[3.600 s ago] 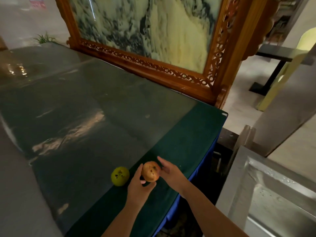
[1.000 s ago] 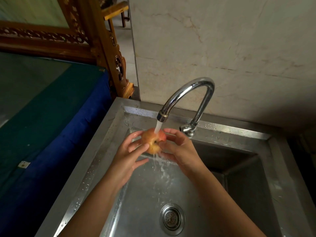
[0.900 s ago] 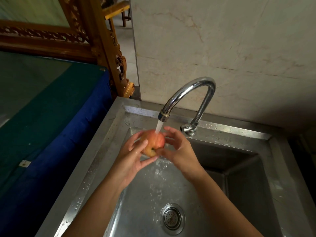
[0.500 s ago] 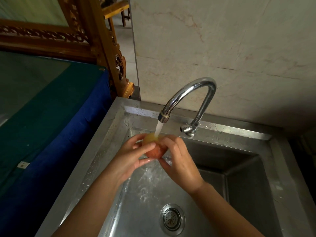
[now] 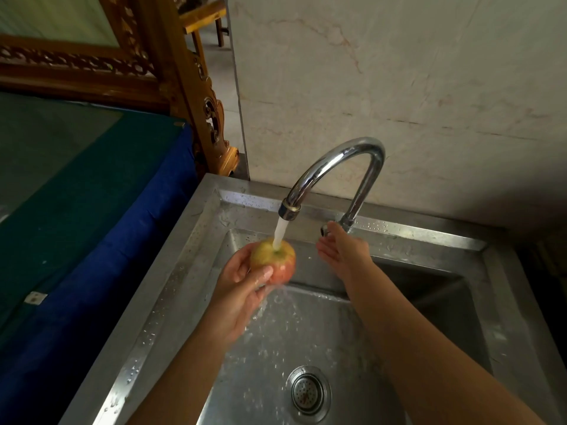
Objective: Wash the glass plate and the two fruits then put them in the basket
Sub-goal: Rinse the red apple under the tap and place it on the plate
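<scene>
A red and yellow apple (image 5: pixel 276 259) sits in my left hand (image 5: pixel 242 289), held over the steel sink (image 5: pixel 184 271) directly under the running stream of the chrome tap (image 5: pixel 337 167). My right hand (image 5: pixel 343 250) is off the apple, fingers apart, up by the tap's handle (image 5: pixel 325 230) at the base of the spout. The glass plate, the green fruit and the basket are out of view.
The sink's drain (image 5: pixel 308 392) lies at the bottom of the wet basin. A table with green and blue cloth (image 5: pixel 92 210) stands to the left, a carved wooden frame (image 5: pixel 196 96) behind it. A marble wall (image 5: pixel 399 87) backs the sink.
Half a second ago both hands rubbed the apple under the water. Now my right hand has let go and moved right to the tap's handle; my left hand alone holds the apple.
</scene>
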### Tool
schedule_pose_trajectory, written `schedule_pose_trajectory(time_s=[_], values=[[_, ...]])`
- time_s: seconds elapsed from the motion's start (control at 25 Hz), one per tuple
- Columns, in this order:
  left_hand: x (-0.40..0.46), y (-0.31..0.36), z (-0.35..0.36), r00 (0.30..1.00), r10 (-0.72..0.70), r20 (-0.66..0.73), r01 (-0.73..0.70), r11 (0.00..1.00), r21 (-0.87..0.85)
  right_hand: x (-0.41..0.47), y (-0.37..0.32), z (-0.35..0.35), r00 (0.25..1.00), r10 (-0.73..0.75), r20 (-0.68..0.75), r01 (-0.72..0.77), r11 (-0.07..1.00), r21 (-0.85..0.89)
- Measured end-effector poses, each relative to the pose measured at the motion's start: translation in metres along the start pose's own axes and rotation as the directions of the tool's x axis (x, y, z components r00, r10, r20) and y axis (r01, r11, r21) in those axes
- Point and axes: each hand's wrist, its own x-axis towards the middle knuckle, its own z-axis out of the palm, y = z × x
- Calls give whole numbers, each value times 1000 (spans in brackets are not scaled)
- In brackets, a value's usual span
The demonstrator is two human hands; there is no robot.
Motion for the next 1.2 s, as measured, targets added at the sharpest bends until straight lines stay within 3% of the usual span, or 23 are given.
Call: schedule_pose_trajectory(time_s=[0.16, 0.32, 0.44, 0.52, 0.64, 0.72, 0.84, 1.0, 1.08, 1.2], values=[[-2, -1, -4, 1000, -13, -26, 13, 1000, -6, 8, 6, -6, 1000, 13, 7, -13, 1000, 6], [-4, 0, -3, 998, -28, -57, 30, 999, 44, 11, 22, -25, 991, 130, 20, -131, 991, 38], [-7, 1, 1, 996, -34, -78, 37, 999, 39, 2, 23, -29, 984, 180, 1, -180, 982, -56], [-10, 4, 5, 997, -37, -65, 41, 998, 50, -20, 23, -31, 969, 189, 160, -167, 976, -139], [-18, 5, 13, 998, -51, -25, 53, 996, 74, -61, 27, -40, 857, 118, 502, -49, 988, -149], [-26, 7, 24, 998, -66, 3, 66, 993, 94, -88, 28, -50, 791, 15, 611, 79, 989, -127], [-41, 11, 43, 998, -45, 34, 37, 977, 210, -119, 28, -64, 796, -189, 575, 302, 947, -106], [-72, 38, 74, 982, 62, 177, -141, 867, 479, -166, 18, -91, 761, -418, 497, 518, 852, -78], [-84, 48, 82, 966, 48, 255, -184, 822, 539, -189, 19, -98, 763, -463, 451, 559, 823, -102], [-107, 54, 91, 954, -64, 293, -132, 789, 601, -229, 30, -106, 817, -456, 353, 534, 830, -163]])
